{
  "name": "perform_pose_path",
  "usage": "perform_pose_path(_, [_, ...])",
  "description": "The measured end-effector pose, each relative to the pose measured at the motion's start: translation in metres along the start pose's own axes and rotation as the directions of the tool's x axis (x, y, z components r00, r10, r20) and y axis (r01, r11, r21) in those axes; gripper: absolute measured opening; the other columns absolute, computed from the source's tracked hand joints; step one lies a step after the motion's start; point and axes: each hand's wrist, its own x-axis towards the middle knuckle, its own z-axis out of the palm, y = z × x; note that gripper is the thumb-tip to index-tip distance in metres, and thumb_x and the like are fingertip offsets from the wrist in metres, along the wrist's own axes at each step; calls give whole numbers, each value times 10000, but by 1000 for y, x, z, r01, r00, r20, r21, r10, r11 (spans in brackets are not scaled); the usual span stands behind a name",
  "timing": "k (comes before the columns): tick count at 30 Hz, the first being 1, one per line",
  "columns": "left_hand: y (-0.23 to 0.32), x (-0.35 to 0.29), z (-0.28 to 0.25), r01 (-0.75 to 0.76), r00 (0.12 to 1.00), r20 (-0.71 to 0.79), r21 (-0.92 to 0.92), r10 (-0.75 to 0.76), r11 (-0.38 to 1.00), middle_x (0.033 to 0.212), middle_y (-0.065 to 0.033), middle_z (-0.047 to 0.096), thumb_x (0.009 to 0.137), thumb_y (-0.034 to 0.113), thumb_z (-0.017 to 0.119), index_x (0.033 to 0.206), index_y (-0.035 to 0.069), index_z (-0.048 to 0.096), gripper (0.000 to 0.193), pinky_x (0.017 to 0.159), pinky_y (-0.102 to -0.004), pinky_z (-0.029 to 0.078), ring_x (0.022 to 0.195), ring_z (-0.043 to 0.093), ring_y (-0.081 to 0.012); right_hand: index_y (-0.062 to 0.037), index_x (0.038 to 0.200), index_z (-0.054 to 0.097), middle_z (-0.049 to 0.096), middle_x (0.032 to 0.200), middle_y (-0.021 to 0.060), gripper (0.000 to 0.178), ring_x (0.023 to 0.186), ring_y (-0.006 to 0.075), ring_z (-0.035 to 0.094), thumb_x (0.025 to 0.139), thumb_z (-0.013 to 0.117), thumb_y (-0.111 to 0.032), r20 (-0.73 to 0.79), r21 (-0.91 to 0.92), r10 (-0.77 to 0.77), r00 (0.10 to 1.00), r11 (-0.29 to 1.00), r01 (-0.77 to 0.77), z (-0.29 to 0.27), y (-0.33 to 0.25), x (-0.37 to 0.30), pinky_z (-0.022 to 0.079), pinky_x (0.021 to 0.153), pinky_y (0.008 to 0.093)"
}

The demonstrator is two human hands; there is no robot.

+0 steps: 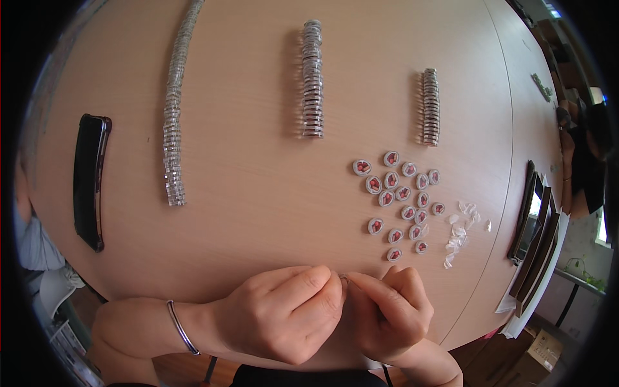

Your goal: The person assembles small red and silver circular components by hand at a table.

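Both my hands meet at the table's near edge, fingers closed and fingertips almost touching. My left hand [284, 316], a silver bangle on its wrist, is curled with thumb and forefinger pinched. Beside it, my right hand [392, 316] pinches at the same spot. A tiny piece shows between the fingertips, too covered to name. Just beyond my right hand lie several small round discs [403, 193] with clear rims and red designs, spread loosely. To their right is a little heap of crumpled clear film scraps [456, 238].
Three rows of stacked clear round pieces run away from me: a long left row [173, 122], a middle row [313, 84] and a short right row [431, 106]. A dark phone [90, 184] lies at left. Another device [530, 213] sits by the right edge, where another person's arm [567, 168] rests.
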Motion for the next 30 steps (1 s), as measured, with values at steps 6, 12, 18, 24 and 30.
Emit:
perform_pose_path(6, [0,1,0,2,1000,-5,6,-2,1000,799,-97,626,594,34,661,735,-23,668,152,563,-247,519,725,608,-191,22,923,700,442,626,39,379,469,132,435,566,644,136,-44,-96,-22,999,995,17,4,-3,-5,350,399,247])
perform_pose_path(12, [-2,3,-1,-21,1000,21,1,21,1000,767,-102,575,611,85,583,733,-36,621,177,644,-250,532,742,581,-194,33,912,697,449,633,40,381,471,133,430,549,652,136,18,-175,-105,994,979,107,2,-5,-1,357,401,250])
perform_pose_path(18, [2,-1,0,13,1000,-12,17,-13,1000,800,-101,625,599,26,664,719,-25,661,130,563,-252,518,716,610,-194,27,911,703,435,627,36,366,458,125,422,575,647,162,25,48,-29,999,998,28,-3,1,-1,355,402,249])
perform_pose_path(24, [1,2,0,5,1000,4,8,-5,1000,803,-97,629,609,27,666,738,-26,664,139,572,-249,520,720,607,-190,29,920,705,436,625,34,377,451,122,421,570,638,152,-30,-107,-33,999,994,30,0,-2,-6,349,396,249])
perform_pose_path(30, [1,3,0,14,1000,-2,0,-14,1000,770,-90,618,592,26,652,735,-27,660,153,570,-246,519,705,607,-186,24,935,705,454,637,36,396,450,127,420,568,639,155,-47,-106,-57,997,993,52,2,-2,-7,340,388,246])
